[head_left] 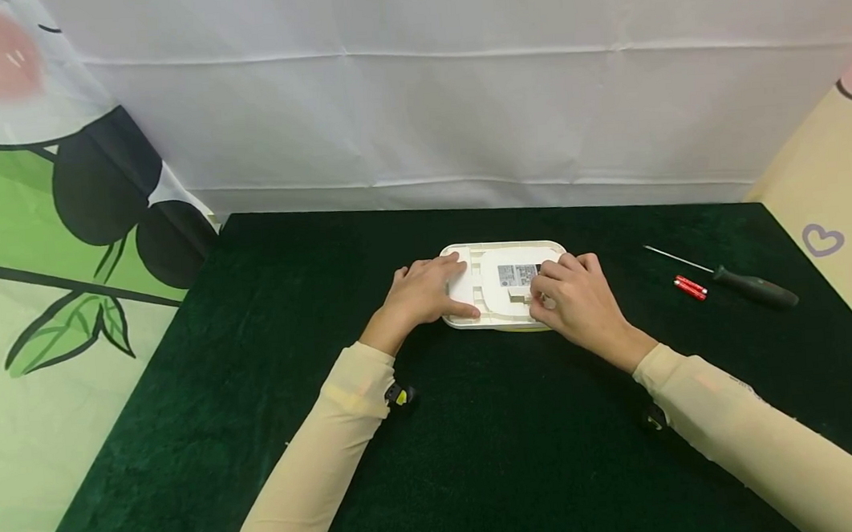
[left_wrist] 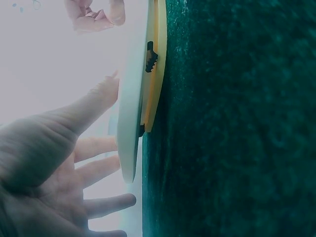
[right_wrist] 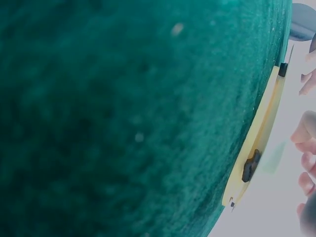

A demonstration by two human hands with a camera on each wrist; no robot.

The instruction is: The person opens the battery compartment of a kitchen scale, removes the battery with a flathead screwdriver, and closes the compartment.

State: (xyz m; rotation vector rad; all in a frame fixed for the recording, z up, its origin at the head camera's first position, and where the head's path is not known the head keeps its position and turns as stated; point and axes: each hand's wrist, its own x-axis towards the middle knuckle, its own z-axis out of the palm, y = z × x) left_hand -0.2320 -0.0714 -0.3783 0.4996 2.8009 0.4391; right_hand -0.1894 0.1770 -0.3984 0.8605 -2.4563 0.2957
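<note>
A white, rounded rectangular device (head_left: 493, 256) lies with its labelled back facing up, a yellow layer (left_wrist: 159, 74) beneath it. Across its left end rests my left hand (head_left: 427, 292), thumb on the near edge and fingers spread toward the far side. In the left wrist view, that thumb and several straight fingers lie along the white rim. At a small rectangular battery compartment (head_left: 518, 293) right of the middle, my right hand (head_left: 575, 297) curls its fingers and pinches a small white battery cover, mostly hidden by the fingertips. Printed labels (head_left: 516, 275) sit just beyond the compartment.
Two red batteries (head_left: 691, 287) lie side by side to the right. Beside them is a screwdriver (head_left: 756, 287) with a dark handle, its shaft pointing to the upper left. Dark green cloth (head_left: 478, 440) covers the table, and a white curtain (head_left: 418, 122) hangs behind its back edge.
</note>
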